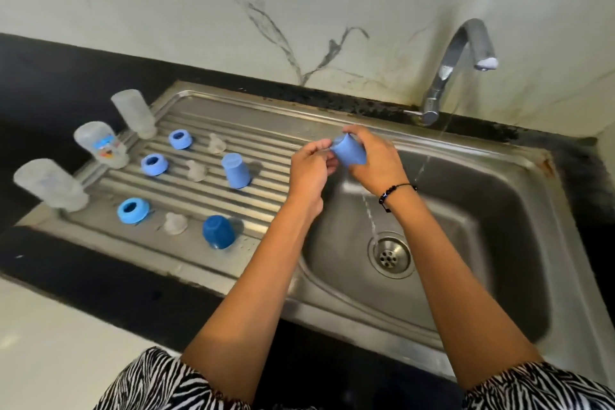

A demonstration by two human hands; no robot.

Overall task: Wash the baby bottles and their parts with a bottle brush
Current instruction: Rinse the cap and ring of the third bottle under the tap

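Over the sink (499,176), both hands close their fingers on a blue cap (349,151), right hand (374,160) gripping its body, left hand (309,166) apparently pinching its rim, so turn it under the stream (429,160) to rinse inside before standing it on the drainboard (266,130).

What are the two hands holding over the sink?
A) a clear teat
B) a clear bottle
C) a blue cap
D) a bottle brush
C: both hands, the left hand and the right hand, grip a light blue cap beside the running water; the clear bottles stand on the drainboard.
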